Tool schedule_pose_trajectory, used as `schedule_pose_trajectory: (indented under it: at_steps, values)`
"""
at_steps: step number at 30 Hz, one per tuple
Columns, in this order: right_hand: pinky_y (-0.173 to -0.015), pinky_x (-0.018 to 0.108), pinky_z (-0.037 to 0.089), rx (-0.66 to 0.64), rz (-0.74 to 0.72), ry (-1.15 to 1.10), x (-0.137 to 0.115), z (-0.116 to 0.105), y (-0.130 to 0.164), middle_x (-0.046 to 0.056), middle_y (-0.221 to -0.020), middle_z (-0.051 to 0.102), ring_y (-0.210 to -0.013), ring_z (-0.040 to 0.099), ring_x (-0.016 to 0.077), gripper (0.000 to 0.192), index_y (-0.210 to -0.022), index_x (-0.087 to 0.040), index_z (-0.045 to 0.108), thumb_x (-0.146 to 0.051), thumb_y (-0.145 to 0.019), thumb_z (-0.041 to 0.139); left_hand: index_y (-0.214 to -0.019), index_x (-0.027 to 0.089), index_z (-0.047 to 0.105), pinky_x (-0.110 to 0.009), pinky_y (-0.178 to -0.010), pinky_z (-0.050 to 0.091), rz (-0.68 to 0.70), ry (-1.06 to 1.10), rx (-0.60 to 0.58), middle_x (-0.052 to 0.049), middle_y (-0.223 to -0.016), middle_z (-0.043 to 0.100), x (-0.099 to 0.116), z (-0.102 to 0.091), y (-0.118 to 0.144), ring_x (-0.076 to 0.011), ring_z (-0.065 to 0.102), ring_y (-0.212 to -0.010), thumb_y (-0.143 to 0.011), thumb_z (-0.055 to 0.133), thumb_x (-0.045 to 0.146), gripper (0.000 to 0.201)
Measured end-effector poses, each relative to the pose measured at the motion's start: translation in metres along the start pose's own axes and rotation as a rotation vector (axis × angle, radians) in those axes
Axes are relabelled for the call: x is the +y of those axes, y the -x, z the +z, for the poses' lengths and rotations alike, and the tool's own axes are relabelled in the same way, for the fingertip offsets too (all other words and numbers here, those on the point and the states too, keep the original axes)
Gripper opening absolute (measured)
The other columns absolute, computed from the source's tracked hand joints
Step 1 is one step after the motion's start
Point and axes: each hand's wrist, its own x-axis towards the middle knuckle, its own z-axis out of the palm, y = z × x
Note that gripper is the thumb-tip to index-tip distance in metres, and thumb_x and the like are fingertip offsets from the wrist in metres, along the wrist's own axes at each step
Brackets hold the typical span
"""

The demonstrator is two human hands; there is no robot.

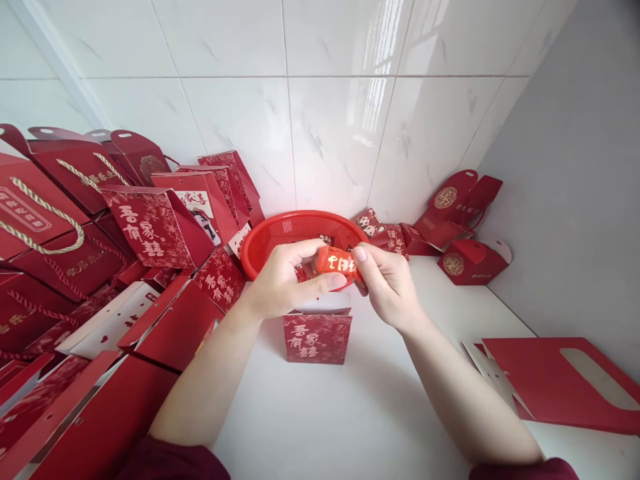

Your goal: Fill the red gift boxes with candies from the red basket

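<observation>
A small red packet with gold characters (333, 261) is held up between my two hands, above the front of a red basket. My left hand (284, 280) has its thumb below the packet and its fingers curled around the packet's left end. The right end is pinched by my right hand (391, 283), with the thumb on the printed face. Just below the hands, a red gift box with white characters (317, 339) stands upright on the white table (320, 413), its top flaps apart. Behind the hands, the red plastic basket (260, 233) holds small items, mostly hidden.
Many red gift boxes (150, 227) crowd the left side, some with rope handles (70, 247). More red boxes (453, 207) stand at the back right. A flat red carton (540, 380) lies at the right edge. A tiled wall (340, 133) rises behind.
</observation>
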Motion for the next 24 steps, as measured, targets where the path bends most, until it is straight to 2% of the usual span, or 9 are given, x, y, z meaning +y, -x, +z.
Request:
schedule_pose_trajectory:
  at_steps: [2,7,12,15,19,21,24]
  values:
    - [-0.052,0.027,0.031,-0.028,0.033,-0.015,0.003,0.0,-0.001,-0.002,-0.056,0.045,-0.053,0.041,0.0104,0.047,-0.062,-0.019,0.042,-0.043,-0.102,0.04,-0.079,0.015,0.064,-0.023,-0.062,0.046,-0.047,0.012,-0.015,0.0,-0.074,0.06,-0.001,-0.002,-0.001,-0.011,0.055,-0.068,-0.083,0.072,0.031,0.018]
    - [-0.053,0.026,0.037,-0.231,0.114,-0.177,0.011,-0.003,-0.004,-0.002,-0.057,0.05,-0.052,0.046,0.0107,0.045,-0.065,-0.019,0.046,-0.046,-0.101,0.042,-0.077,0.014,0.062,-0.023,-0.066,0.049,-0.172,0.15,-0.146,-0.002,-0.076,0.062,-0.004,-0.007,-0.003,-0.0106,0.057,-0.07,-0.089,0.064,0.031,0.021]
    - [-0.05,0.023,0.035,-0.299,0.076,-0.178,0.01,-0.007,-0.006,-0.004,-0.057,0.049,-0.051,0.044,0.0088,0.04,-0.067,-0.018,0.049,-0.039,-0.1,0.047,-0.083,0.014,0.062,-0.021,-0.065,0.05,-0.189,0.184,-0.087,-0.002,-0.079,0.062,-0.006,-0.009,-0.004,-0.0105,0.059,-0.072,-0.09,0.063,0.033,0.021]
    - [-0.051,0.022,0.038,-0.333,0.096,-0.191,0.009,-0.007,-0.006,-0.003,-0.059,0.05,-0.052,0.047,0.0083,0.04,-0.066,-0.017,0.051,-0.039,-0.1,0.049,-0.082,0.014,0.064,-0.02,-0.063,0.051,-0.231,0.173,-0.028,-0.001,-0.076,0.064,-0.008,-0.008,-0.005,-0.0097,0.06,-0.069,-0.085,0.069,0.033,0.02]
    - [-0.051,0.021,0.045,-0.362,0.127,-0.309,0.006,-0.004,-0.006,0.0,-0.072,0.06,-0.057,0.052,0.0091,0.038,-0.077,-0.017,0.06,-0.042,-0.101,0.044,-0.077,0.012,0.071,-0.02,-0.056,0.052,-0.301,0.199,-0.075,-0.002,-0.069,0.068,-0.011,-0.008,-0.005,-0.0093,0.061,-0.059,-0.075,0.08,0.028,0.019]
    - [-0.051,0.021,0.045,-0.384,0.12,-0.333,0.004,-0.001,-0.006,0.002,-0.079,0.063,-0.06,0.053,0.0092,0.037,-0.083,-0.017,0.062,-0.042,-0.102,0.041,-0.075,0.012,0.072,-0.02,-0.055,0.053,-0.294,0.224,-0.095,-0.002,-0.068,0.07,-0.011,-0.009,-0.006,-0.0093,0.062,-0.057,-0.075,0.08,0.027,0.017]
    - [-0.05,0.02,0.044,-0.396,0.098,-0.31,0.003,0.002,-0.007,0.001,-0.08,0.062,-0.059,0.052,0.0085,0.036,-0.086,-0.019,0.064,-0.041,-0.102,0.041,-0.072,0.012,0.073,-0.019,-0.054,0.053,-0.254,0.204,-0.09,-0.001,-0.065,0.07,-0.009,-0.012,-0.005,-0.0086,0.062,-0.055,-0.075,0.079,0.024,0.013]
